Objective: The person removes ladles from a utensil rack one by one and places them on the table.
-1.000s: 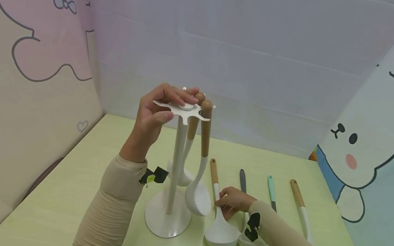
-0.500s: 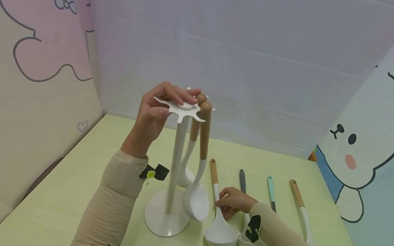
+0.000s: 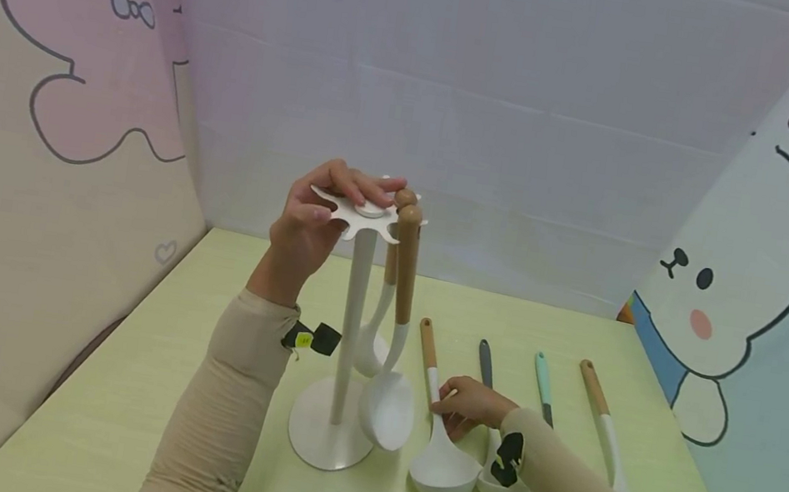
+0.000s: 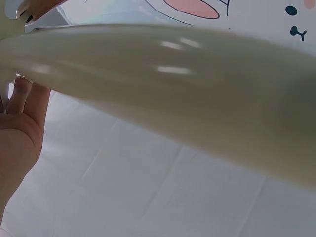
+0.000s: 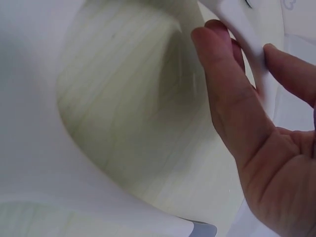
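Note:
My left hand (image 3: pixel 314 222) has its fingers on the star-shaped top of a white utensil rack (image 3: pixel 350 332), thumb against one prong. In the left wrist view the rack's pole (image 4: pixel 163 74) hides part of that hand. Two utensils hang from the rack: a white ladle (image 3: pixel 388 413) with a wooden handle in front, and a wooden-handled white utensil (image 3: pixel 370 352) behind. On the table, my right hand (image 3: pixel 476 405) pinches the white neck of another wooden-handled ladle (image 3: pixel 444 472), which lies flat. In the right wrist view, thumb and fingers flank that neck (image 5: pixel 244 37).
Right of the held ladle lie a white utensil with a dark grey handle (image 3: pixel 487 361), a mint-handled dark utensil (image 3: pixel 544 380) and a wooden-handled white utensil (image 3: pixel 608 436). My right sleeve (image 3: pixel 574 473) covers parts of them. Cartoon-printed sheets wall the pale green table (image 3: pixel 114 408).
The rack's top has turned under my left hand, and the two hanging utensils have swung round toward the front. My right hand and its ladle stay in place.

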Tool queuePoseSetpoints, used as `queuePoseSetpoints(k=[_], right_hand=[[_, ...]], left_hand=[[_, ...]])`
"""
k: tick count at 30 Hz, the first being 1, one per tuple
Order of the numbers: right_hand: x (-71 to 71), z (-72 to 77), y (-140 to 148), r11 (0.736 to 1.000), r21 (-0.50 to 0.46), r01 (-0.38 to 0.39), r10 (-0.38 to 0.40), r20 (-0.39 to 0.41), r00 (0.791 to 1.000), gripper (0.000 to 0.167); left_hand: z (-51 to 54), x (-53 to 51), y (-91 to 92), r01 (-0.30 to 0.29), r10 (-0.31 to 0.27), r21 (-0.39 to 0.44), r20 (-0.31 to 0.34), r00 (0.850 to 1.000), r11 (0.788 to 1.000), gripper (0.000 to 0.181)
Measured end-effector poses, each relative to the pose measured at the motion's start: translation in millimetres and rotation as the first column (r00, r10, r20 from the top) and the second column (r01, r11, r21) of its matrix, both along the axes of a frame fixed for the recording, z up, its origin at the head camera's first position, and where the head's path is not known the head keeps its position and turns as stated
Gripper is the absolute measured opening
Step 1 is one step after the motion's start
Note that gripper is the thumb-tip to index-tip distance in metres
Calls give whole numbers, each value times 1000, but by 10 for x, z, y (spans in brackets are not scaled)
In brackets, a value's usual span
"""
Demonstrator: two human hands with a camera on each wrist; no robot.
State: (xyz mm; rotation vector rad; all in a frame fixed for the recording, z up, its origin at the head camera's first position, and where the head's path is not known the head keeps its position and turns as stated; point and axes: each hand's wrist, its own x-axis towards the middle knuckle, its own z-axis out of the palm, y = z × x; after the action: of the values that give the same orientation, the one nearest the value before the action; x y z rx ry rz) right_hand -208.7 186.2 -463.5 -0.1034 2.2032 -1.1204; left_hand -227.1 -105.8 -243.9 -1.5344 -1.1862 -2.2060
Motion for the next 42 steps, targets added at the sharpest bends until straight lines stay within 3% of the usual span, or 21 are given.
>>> queuePoseSetpoints(k=[5, 11, 26, 36, 42], right_hand=[[-6, -4, -15, 1000, -6, 4, -4, 2, 1000, 12], [-16, -23, -31, 1000, 3, 15, -16, 11, 1000, 11], [-13, -55, -23, 999, -35, 24, -23, 19, 1000, 11], [-17, -55, -32, 999, -35, 16, -16, 3, 1000, 11], [-32, 83, -40, 998, 58, 18, -12, -108, 994, 19]], left_hand=[[-2, -35, -25, 34, -33, -6, 33, 999, 999, 19], [1, -72, -53, 118, -118, -1, 55, 991, 993, 18], [2, -219, -62, 329, -329, 11, 60, 942, 944, 17], [-12, -253, -57, 350, -351, 26, 75, 934, 936, 18], [-17, -216, -58, 291, -296, 53, 134, 946, 955, 17]])
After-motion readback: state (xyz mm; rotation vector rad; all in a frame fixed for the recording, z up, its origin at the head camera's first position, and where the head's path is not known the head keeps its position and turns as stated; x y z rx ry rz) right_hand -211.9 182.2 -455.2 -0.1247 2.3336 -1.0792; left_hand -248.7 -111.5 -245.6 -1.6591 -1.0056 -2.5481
